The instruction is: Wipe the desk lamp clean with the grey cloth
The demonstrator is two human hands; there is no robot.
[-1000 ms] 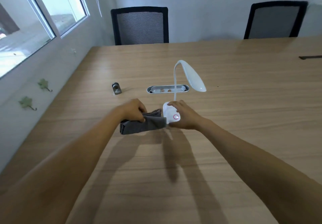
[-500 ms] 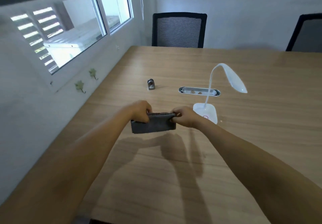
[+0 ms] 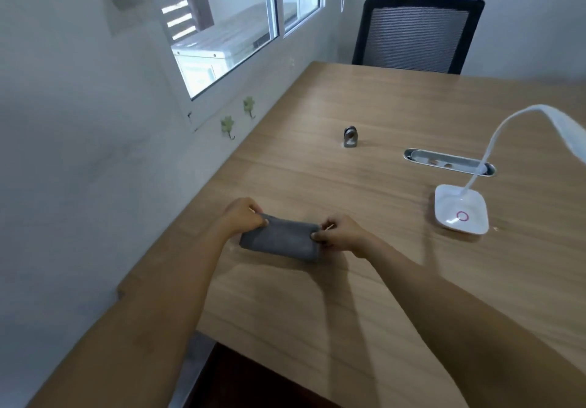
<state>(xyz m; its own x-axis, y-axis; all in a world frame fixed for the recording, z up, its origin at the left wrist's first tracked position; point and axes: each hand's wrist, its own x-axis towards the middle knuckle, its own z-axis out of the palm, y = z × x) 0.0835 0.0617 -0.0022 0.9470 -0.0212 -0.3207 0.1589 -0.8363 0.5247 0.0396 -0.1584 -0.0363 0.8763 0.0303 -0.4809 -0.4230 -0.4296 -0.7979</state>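
Left hand point(image 3: 242, 217) is pinching the left end of a folded grey cloth, soft w/ a fuzzy nap point(image 3: 280, 240); right hand point(image 3: 341, 235) is pinching the right end, fingers curled tight over the edge. Both are holding it as a thick flat rectangle, low over a pale wood-grain laminate desk point(image 3: 364, 106); can't tell if it is resting on the top or just above it.

The white glossy plastic desk lamp w/ a rounded-square base point(image 3: 461, 209) is standing well to the right of the cloth, neither hand touching it. A pink ring is showing on the base, a thin bendy neck is rising from it, and a flat oval head is running off the frame edge.

Judging from this, wiping isn't under way: cloth is away from the lamp, so either it is being refolded for more passes or the job is winding up; can't say which. No dirt is visible on the base.

Beyond the cloth: a small metal clip-like object point(image 3: 350, 137), then a silver oval cable slot point(image 3: 448, 162) near the lamp.
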